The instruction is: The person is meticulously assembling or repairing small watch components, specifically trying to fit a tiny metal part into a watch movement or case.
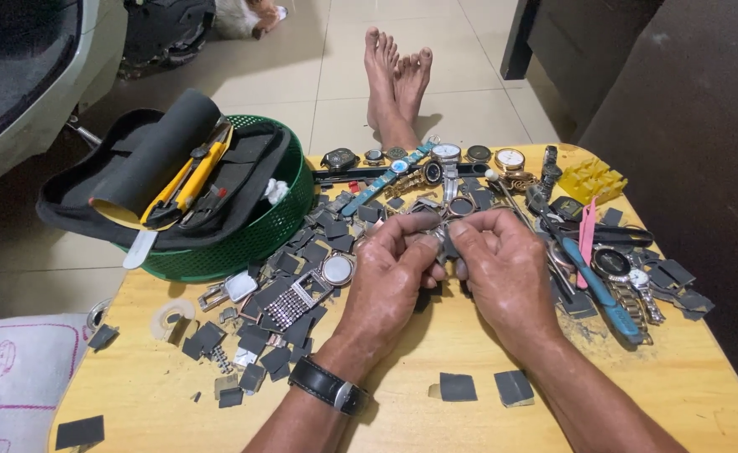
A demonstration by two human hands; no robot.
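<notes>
Pinch the small metal watch part [441, 237] firmly in both grips, left hand [391, 273] and right hand [503, 268], low over the cluttered tabletop [385, 403].

There is one view only, taken from the person's head and tilted steeply down and forward. It looks onto a low wooden bench [679, 377], whose near edge runs out of the bottom of the picture and whose far edge lies about a third of the way down. The camera sits close above the bench: both forearms enter from the bottom edge, and the hands [444, 268] meet just over the bench's middle, filling the centre of the picture. Beyond the bench's far edge the view takes in tiled floor [318, 75] and the person's bare feet [396, 80]. Left of the bench a green basket [260, 235] overlaps its corner; right of it stands dark furniture [688, 126].
</notes>
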